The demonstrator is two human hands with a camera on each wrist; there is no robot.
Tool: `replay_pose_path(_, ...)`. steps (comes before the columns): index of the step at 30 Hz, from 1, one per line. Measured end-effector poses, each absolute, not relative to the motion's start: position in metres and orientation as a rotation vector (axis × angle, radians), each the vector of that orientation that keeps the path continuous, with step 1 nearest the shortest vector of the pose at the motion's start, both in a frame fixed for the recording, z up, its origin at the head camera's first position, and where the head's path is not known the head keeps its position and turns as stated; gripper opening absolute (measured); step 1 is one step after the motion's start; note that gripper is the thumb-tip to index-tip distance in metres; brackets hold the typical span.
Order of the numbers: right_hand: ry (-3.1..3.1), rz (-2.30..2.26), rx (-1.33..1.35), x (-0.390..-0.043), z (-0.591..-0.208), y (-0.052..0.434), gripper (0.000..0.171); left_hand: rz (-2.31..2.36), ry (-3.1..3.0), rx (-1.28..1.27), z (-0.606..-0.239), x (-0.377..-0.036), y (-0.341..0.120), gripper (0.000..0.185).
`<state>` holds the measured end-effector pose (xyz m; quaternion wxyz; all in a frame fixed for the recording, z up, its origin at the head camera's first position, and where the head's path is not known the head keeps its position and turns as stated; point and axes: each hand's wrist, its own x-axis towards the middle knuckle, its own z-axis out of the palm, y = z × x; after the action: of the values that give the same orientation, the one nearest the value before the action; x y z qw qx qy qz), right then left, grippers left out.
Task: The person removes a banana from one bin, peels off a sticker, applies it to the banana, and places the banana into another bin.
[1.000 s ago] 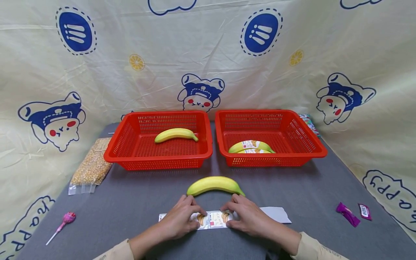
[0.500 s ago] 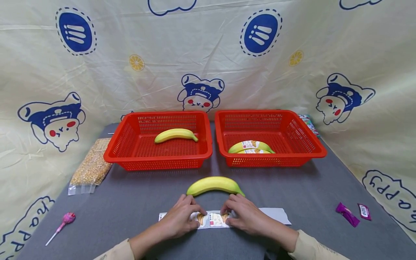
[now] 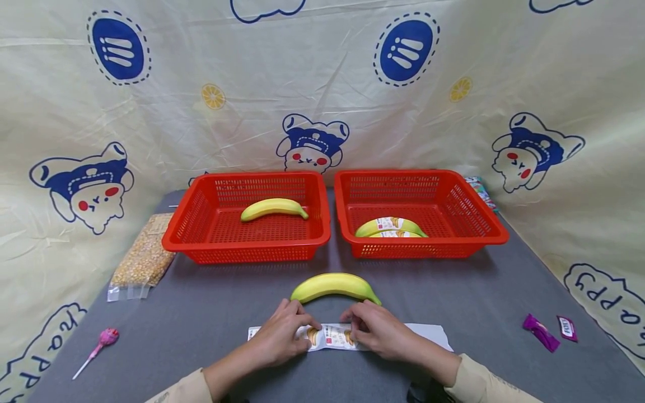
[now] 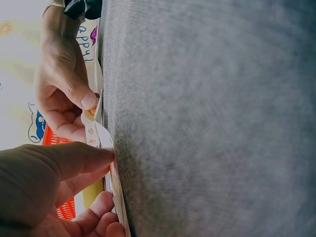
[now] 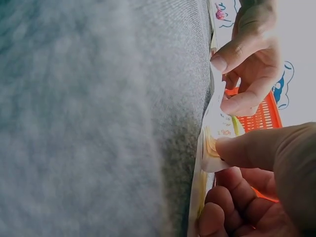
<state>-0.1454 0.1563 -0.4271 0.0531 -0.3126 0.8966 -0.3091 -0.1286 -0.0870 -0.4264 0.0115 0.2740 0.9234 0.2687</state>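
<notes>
A strip of stickers (image 3: 335,336) on white backing paper (image 3: 429,331) lies across the grey table in front of me. The stickers are printed with bananas and small text. My left hand (image 3: 282,337) holds the strip between thumb and index finger on the left. My right hand (image 3: 381,331) pinches the right end of one sticker; in the right wrist view that sticker end (image 5: 211,143) is raised off the backing and bends upward. Just beyond both hands lies an unlabelled banana (image 3: 335,285), touched or nearly touched by the fingers at its ends.
A red basket (image 3: 247,244) at back left holds one plain banana (image 3: 274,208). Another red basket (image 3: 428,242) at back right holds two bananas (image 3: 390,225) with stickers. Around them lie a bag of corn kernels (image 3: 143,252), a lollipop (image 3: 107,337) and purple-wrapped sweets (image 3: 541,332).
My right hand has curled its fingers more and lifted the sticker's right end slightly; the strip has shifted slightly away from me. My left hand stays in place.
</notes>
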Motion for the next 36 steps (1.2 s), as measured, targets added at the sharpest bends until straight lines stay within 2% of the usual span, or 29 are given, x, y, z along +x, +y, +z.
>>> replay_pose_path(10,2.746,-0.899,-0.939,-0.147,-0.428,0.157,0.01,0.828,2.88,0.852,-0.426,-0.13,-0.087,0.03)
replay_pose_path(20,2.791,-0.927,-0.983,-0.147,-0.431,0.157,0.012,0.82,2.9,0.864,-0.425,-0.129,-0.086,0.031)
replay_pose_path(29,2.691,-1.149,-0.863,-0.146,-0.425,0.163,0.005,0.814,2.916,0.853,-0.426,-0.13,-0.086,0.03)
replay_pose_path(36,2.806,-1.157,-0.814,-0.146,-0.414,0.161,0.009,0.915,2.916,0.848,-0.423,-0.129,-0.083,0.026)
